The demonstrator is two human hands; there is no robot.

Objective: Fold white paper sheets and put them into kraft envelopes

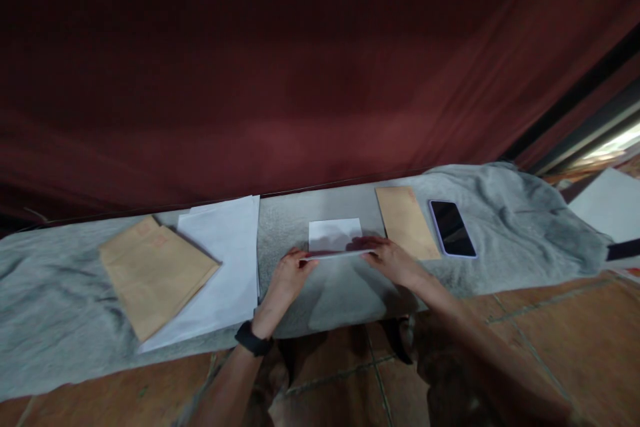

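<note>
A white folded sheet of paper [334, 233] is at the middle of the grey cloth, its near edge raised. My left hand [293, 271] pinches the left end of that near edge between thumb and fingers. At the right end, my right hand [389, 259] grips the same edge, its fingers partly over the paper. A brown envelope [407, 221] lies just beyond my right hand. To the left, brown envelopes [155, 273] rest on a stack of white sheets [235, 260].
A grey cloth [320, 310] covers the long narrow surface. A phone with a purple edge [453, 229] lies on the right. Behind stands a dark red curtain [300, 80]. White paper [613, 207] is at the far right, above a tiled floor.
</note>
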